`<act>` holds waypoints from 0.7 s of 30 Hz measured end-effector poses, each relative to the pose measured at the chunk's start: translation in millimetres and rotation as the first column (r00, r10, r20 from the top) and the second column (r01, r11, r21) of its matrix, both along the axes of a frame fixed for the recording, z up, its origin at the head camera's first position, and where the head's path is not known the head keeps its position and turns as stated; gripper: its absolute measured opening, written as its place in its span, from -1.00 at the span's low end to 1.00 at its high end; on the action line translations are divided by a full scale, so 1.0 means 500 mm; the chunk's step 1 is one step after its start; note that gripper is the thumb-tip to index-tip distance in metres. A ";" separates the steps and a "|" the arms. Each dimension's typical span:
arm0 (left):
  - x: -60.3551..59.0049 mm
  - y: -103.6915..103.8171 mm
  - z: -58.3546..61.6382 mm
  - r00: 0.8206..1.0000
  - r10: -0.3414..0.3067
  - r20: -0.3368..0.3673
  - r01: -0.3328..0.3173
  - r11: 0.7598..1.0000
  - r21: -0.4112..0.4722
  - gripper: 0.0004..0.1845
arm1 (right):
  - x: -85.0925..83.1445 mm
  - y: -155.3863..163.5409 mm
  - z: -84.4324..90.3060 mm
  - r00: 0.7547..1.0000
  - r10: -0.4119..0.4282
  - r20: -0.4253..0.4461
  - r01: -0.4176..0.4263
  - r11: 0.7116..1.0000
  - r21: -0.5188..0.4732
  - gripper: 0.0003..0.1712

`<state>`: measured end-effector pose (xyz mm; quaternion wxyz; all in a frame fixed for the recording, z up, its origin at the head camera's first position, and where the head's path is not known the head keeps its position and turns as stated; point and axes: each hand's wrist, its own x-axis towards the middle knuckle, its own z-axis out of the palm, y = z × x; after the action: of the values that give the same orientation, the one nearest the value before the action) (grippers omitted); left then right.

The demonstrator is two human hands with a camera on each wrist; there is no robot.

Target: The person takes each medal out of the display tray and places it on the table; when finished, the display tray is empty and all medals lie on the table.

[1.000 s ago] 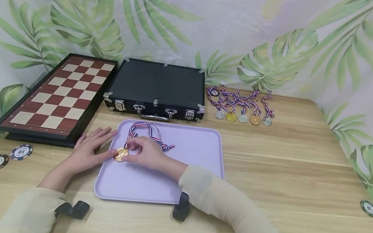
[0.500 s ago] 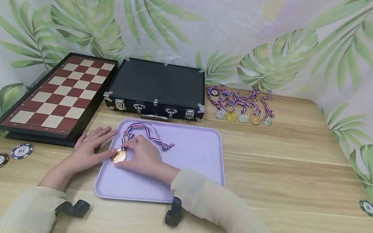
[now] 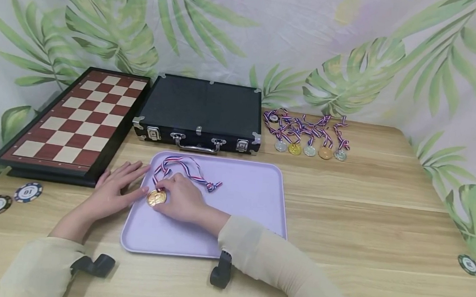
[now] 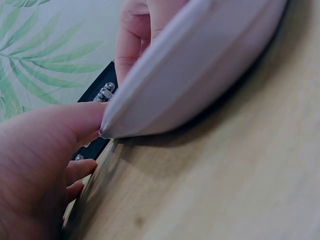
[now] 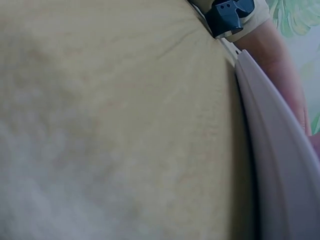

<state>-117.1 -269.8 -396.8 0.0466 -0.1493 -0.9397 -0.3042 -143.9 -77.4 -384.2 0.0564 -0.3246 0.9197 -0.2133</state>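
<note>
Right hand [image 3: 180, 199] has its grip on a gold medal [image 3: 156, 198], with fingers curled over the medal's edge. The medal lies on the left part of a purple tray [image 3: 250, 201], close to its left edge. Its striped ribbon [image 3: 185, 170] loops across the tray toward the far edge. Left hand [image 3: 115, 189] lies flat and loose on the bench [image 3: 363, 225], holding nothing, with its fingertips [image 4: 85, 120] touching the tray's left rim. The tray sits near the front edge of the bench, toward the middle. Behind the tray is a shut black case [image 3: 200, 112], near the back edge. A chessboard [image 3: 81, 120] lies at the back left corner. Two chips [image 3: 10, 198] lie by the left edge, in front of the chessboard. Five more medals [image 3: 309, 135] sit in a row near the back edge, right of the case. One chip [image 3: 468, 264] lies by the right edge.
</note>
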 end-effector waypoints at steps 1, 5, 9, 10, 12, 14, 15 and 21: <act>0.000 0.001 0.001 1.000 0.002 0.001 -0.002 1.000 0.000 -0.41 | -0.001 0.001 0.002 1.000 0.004 0.009 -0.004 1.000 0.002 -0.48; 0.001 0.004 0.004 1.000 0.001 0.007 -0.001 1.000 0.003 -0.42 | -0.003 0.004 0.007 0.999 0.016 0.038 -0.016 1.000 0.003 -0.51; 0.003 0.004 0.002 1.000 0.004 -0.006 -0.004 1.000 0.005 -0.42 | -0.001 0.006 0.008 0.999 0.028 0.041 -0.028 1.000 -0.001 -0.55; 0.003 0.003 0.001 1.000 0.005 -0.008 -0.005 1.000 0.005 -0.42 | -0.001 0.006 0.008 0.999 0.030 0.044 -0.030 1.000 -0.002 -0.55; 0.002 0.002 -0.001 1.000 0.008 -0.016 -0.008 1.000 0.005 -0.42 | 0.000 0.005 0.007 0.998 0.032 0.052 -0.032 0.999 -0.002 -0.56; 0.002 0.001 -0.003 1.000 0.011 -0.018 -0.011 1.000 0.006 -0.42 | -0.001 0.005 0.008 0.997 0.029 0.066 -0.030 1.000 0.002 -0.55; 0.002 0.001 -0.003 1.000 0.012 -0.018 -0.012 1.000 0.006 -0.42 | -0.001 0.004 0.008 0.997 0.027 0.073 -0.028 1.000 0.007 -0.54; 0.001 0.002 -0.001 1.000 0.009 -0.018 -0.009 1.000 -0.001 -0.41 | -0.005 0.005 0.010 0.993 0.032 0.114 -0.034 0.999 0.020 -0.52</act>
<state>-116.6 -268.8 -397.4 0.0565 -0.1477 -0.9401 -0.3019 -146.3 -75.0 -379.0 0.1158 -0.3265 0.9118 -0.2206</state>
